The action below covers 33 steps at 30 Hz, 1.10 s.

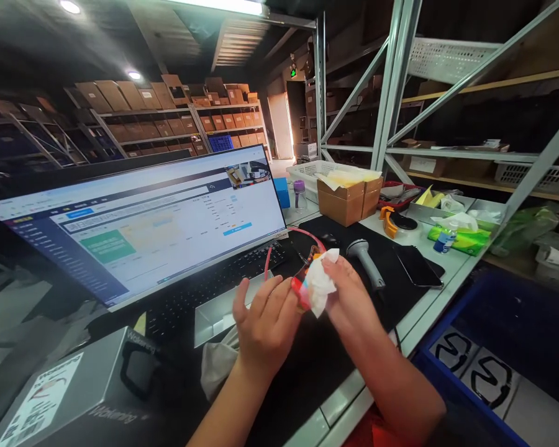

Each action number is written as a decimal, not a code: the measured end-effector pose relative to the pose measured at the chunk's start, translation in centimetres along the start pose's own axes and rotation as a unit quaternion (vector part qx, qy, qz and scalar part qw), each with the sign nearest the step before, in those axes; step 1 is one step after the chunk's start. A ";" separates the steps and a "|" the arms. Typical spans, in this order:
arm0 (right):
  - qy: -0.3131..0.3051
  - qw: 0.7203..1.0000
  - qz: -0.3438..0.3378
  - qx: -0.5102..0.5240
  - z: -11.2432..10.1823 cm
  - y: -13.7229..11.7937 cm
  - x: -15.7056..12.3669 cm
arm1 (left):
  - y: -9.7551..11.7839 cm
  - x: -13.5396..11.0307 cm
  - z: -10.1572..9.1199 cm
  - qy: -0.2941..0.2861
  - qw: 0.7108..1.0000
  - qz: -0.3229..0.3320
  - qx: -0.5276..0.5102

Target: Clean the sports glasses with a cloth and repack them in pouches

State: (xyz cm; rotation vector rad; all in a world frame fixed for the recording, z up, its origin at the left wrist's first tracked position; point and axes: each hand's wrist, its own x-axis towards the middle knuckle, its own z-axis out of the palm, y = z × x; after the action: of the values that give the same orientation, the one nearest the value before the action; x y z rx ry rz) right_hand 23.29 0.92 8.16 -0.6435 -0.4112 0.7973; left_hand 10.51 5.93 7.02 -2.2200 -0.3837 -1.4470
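Observation:
My left hand (263, 320) holds a pair of red-framed glasses (302, 279) above the black desk mat (307, 366), thumb raised and fingers curled round the frame. One thin red temple arm arcs up and back toward the monitor. My right hand (349, 292) pinches a crumpled white tissue (320, 282) and presses it against the lens. Both hands hover just in front of the black keyboard (214, 288).
A wide monitor (140, 223) stands at left. A grey boxed product (69, 391) lies at the near left. A barcode scanner (366, 257), a black phone (417, 266), a cardboard box (349, 195), a green tissue pack (459, 239) and a blue bin (489, 366) sit to the right.

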 end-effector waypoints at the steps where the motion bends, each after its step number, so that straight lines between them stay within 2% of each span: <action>1: 0.019 0.999 -0.026 -0.016 0.0 1.1 -0.9 | 0.1 -0.1 0.1 -0.009 1.000 -0.018 0.006; 4: 0.050 0.987 -0.097 -0.118 -0.1 3.7 -3.7 | 0.3 -0.5 0.3 -0.007 0.998 -0.055 0.007; 6: 0.046 0.977 -0.117 -0.170 -0.3 3.9 -4.5 | 0.3 -0.6 0.3 0.011 0.999 -0.053 -0.002; 8: 0.024 0.987 -0.082 -0.138 -0.4 2.8 -3.9 | 0.3 -0.6 0.2 0.018 0.999 -0.044 -0.022; 12: -0.001 0.999 0.041 0.003 -0.6 -1.0 -0.3 | 0.2 -0.4 0.3 0.003 0.997 -0.014 -0.070; 15: 0.002 0.998 0.064 0.018 -0.8 -1.8 0.7 | 0.3 -0.5 0.5 0.001 0.997 0.003 -0.077; 17: 0.024 1.000 0.016 -0.008 -1.0 -0.7 -0.1 | 0.4 -0.6 0.6 -0.005 0.998 -0.014 -0.064; 19: 0.052 0.993 -0.072 -0.076 -1.3 1.1 -1.7 | 0.3 -0.7 0.6 -0.016 0.997 -0.029 -0.066; 22: 0.063 0.960 -0.188 -0.200 -1.9 3.3 -3.6 | 0.2 -0.6 0.5 -0.023 0.996 -0.026 -0.087; 24: 0.053 0.939 -0.229 -0.250 -2.2 3.9 -4.1 | 0.2 -0.7 0.5 -0.016 0.996 -0.021 -0.088; 29: 0.021 0.903 -0.282 -0.322 -2.5 3.9 -4.0 | 0.2 -0.9 0.8 0.017 0.996 -0.026 -0.082; 31: 0.017 0.916 -0.261 -0.303 -2.5 3.5 -3.5 | 0.3 -0.8 0.9 0.018 0.996 -0.024 -0.083; 33: 0.014 0.958 -0.178 -0.225 -2.2 2.5 -2.7 | 0.4 -0.6 1.0 0.010 0.996 -0.026 -0.090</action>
State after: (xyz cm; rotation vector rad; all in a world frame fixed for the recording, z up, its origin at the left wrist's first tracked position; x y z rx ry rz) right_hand 21.52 -0.62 4.55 -0.9696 -0.6712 0.3469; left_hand 11.23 6.10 6.09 -2.3494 -0.3167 -1.5869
